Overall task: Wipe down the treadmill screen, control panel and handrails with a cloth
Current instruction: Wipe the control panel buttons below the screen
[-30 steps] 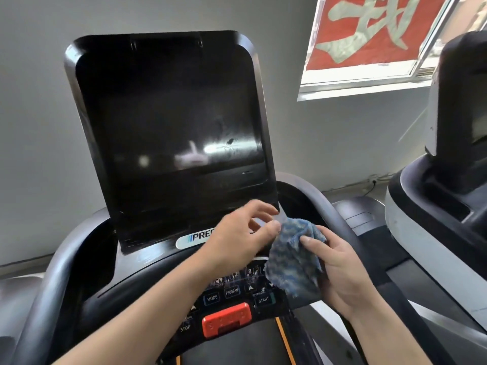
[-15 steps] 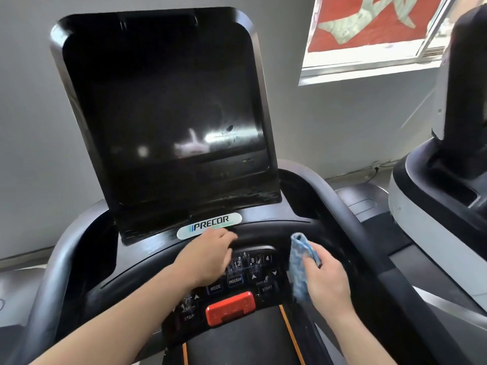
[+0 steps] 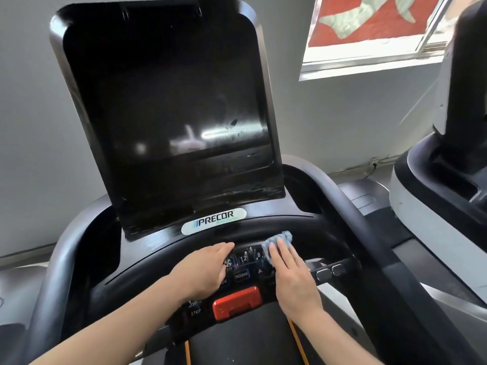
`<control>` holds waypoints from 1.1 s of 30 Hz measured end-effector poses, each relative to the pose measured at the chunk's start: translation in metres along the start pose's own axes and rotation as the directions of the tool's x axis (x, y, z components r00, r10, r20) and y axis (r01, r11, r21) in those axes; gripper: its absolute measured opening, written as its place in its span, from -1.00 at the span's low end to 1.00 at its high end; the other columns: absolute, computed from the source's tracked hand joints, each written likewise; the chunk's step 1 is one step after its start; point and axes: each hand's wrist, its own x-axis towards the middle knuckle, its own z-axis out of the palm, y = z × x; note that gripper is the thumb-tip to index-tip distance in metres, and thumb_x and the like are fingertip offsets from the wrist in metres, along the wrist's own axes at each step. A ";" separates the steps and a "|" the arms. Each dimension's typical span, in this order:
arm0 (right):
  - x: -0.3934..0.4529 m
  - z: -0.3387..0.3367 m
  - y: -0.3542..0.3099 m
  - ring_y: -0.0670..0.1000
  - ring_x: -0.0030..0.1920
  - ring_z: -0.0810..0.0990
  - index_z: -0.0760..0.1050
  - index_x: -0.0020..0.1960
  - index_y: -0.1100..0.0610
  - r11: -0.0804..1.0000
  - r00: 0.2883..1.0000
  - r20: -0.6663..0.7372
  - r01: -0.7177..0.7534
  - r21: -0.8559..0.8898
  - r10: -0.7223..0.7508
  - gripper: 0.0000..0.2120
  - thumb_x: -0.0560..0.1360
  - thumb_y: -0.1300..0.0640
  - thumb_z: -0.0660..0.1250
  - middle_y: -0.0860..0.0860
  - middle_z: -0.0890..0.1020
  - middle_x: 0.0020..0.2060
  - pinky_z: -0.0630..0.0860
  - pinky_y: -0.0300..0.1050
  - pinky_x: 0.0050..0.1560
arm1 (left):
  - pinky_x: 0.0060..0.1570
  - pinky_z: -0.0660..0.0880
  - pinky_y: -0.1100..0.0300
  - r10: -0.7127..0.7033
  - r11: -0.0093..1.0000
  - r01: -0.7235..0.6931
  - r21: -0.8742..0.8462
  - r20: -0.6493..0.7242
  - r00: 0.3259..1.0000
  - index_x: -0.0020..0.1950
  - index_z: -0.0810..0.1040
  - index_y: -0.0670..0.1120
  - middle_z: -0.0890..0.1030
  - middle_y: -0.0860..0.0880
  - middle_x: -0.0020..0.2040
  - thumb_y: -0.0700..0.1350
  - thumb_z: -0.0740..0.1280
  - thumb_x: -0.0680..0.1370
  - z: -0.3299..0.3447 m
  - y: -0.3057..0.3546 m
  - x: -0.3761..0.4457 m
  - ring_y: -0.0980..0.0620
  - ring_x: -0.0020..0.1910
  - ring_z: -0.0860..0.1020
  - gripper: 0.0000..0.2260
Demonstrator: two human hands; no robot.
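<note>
our right hand (image 3: 291,275) lies flat and open on the blue cloth (image 3: 279,239), pressing it onto the right end of the control panel (image 3: 243,262). our left hand (image 3: 204,270) rests open and empty at the panel's left. the unwiped keys run leftward from the cloth, so we judge the stroke goes left.

precor on badge (image 3: 214,221), stop, program, perhaps 12, 8 on control panel (image 3: 247,262)
</note>
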 end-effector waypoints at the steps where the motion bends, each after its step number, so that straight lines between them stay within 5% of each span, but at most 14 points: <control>1: 0.013 -0.003 -0.002 0.18 0.62 0.27 0.28 0.63 0.20 1.000 1.000 -0.009 0.015 -0.015 -0.016 -0.24 0.46 0.45 0.34 0.13 0.33 0.61 0.36 0.14 0.55 | 0.49 0.33 0.11 -0.002 1.000 0.002 0.007 -0.005 1.000 0.70 0.10 0.07 0.22 0.10 0.67 -0.01 0.15 0.70 0.000 0.001 -0.001 -0.01 0.56 0.35 -0.45; 7: -0.077 0.027 0.009 0.28 0.60 0.28 0.15 0.67 0.14 0.998 0.998 -0.065 -0.016 -0.055 0.013 -0.23 0.50 0.40 0.26 0.07 0.11 0.69 0.21 0.08 0.61 | 0.56 0.23 0.10 0.019 1.000 -0.019 -0.003 0.015 1.000 0.72 -0.01 0.04 0.14 0.07 0.69 0.07 0.13 0.72 0.003 0.000 -0.004 0.02 0.61 0.23 -0.41; 13: -0.009 0.016 -0.008 0.29 0.54 0.39 0.34 0.59 0.25 0.994 0.990 -0.094 -0.110 -0.013 0.109 -0.23 0.40 0.52 0.32 0.23 0.36 0.57 0.45 0.18 0.47 | 0.62 0.06 0.13 0.069 0.996 -0.071 0.047 0.031 0.997 0.72 -0.12 -0.03 0.04 -0.01 0.71 0.09 0.12 0.73 0.008 -0.004 -0.005 0.02 0.66 0.09 -0.36; 20: -0.099 0.037 0.002 0.28 0.56 0.37 0.34 0.57 0.25 0.990 0.997 -0.045 -0.065 -0.124 0.059 -0.37 0.49 0.37 0.11 0.21 0.37 0.57 0.23 0.07 0.57 | 0.62 0.07 0.09 0.095 0.993 -0.096 0.067 0.018 0.995 0.71 -0.15 -0.05 0.02 -0.03 0.72 0.10 0.15 0.72 0.015 -0.008 -0.005 -0.01 0.67 0.07 -0.31; 25: -0.023 0.020 -0.013 0.21 0.52 0.42 0.40 0.53 0.30 0.984 0.978 -0.143 -0.162 -0.071 0.151 -0.36 0.45 0.49 0.25 0.27 0.45 0.51 0.41 0.14 0.51 | 0.63 0.07 0.07 0.100 0.993 -0.101 0.059 0.028 0.995 0.71 -0.17 -0.02 0.00 -0.01 0.72 0.12 0.16 0.71 0.014 -0.008 -0.006 0.00 0.67 0.05 -0.30; 33: -0.083 0.051 -0.014 0.25 0.57 0.37 0.40 0.55 0.24 0.976 0.986 -0.033 -0.165 -0.142 0.162 -0.38 0.49 0.34 0.09 0.19 0.43 0.54 0.34 0.12 0.49 | 0.62 0.06 0.13 0.130 0.989 -0.130 0.077 0.006 0.992 0.71 -0.17 -0.04 0.01 0.00 0.72 0.12 0.15 0.71 0.014 -0.010 -0.007 0.02 0.66 0.07 -0.29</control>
